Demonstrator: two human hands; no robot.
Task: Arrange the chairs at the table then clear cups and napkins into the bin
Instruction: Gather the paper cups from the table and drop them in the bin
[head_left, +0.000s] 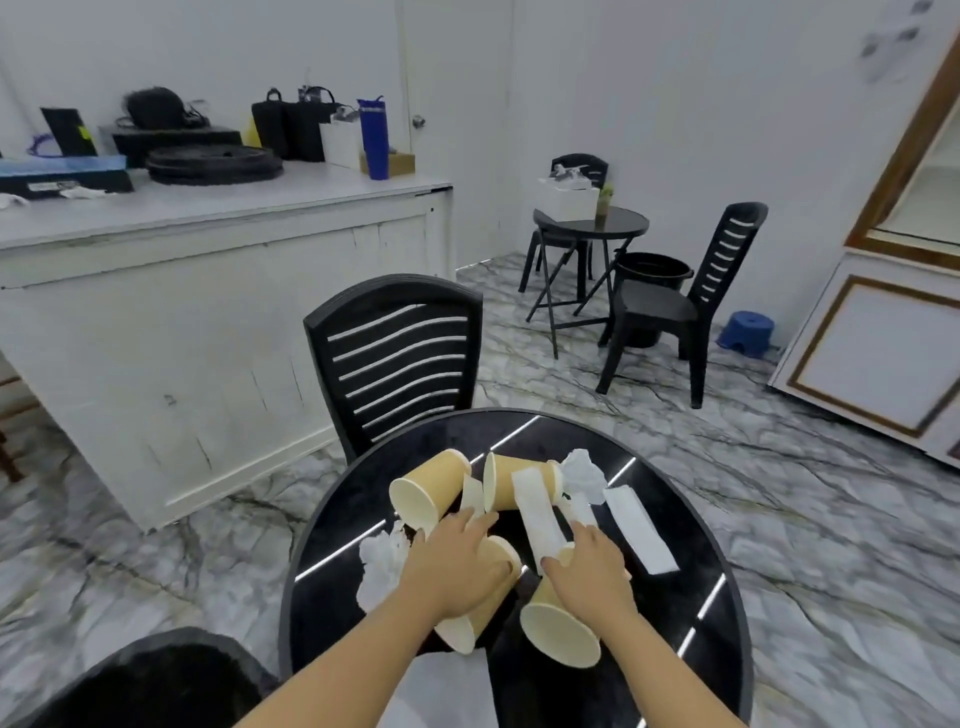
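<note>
Several tan paper cups lie tipped on the round black table (675, 597). My left hand (457, 561) lies over one fallen cup (488, 608), fingers curled round it. My right hand (587, 566) grips another cup (558, 629) whose open mouth faces me. Two more cups (426, 491) (511, 486) lie further back. Folded white napkins (537, 512) (641, 530) and crumpled ones (382, 569) (584, 470) lie among them. A black slatted chair (395, 358) stands at the table's far side. A black bucket-like bin (652, 273) sits on the floor by the far table.
Another black chair (156, 680) is at the lower left beside me. A white counter (218, 291) with bags and a blue tumbler runs along the left. A second small table (592, 228) with two chairs and a blue stool (745, 332) stand at the back right.
</note>
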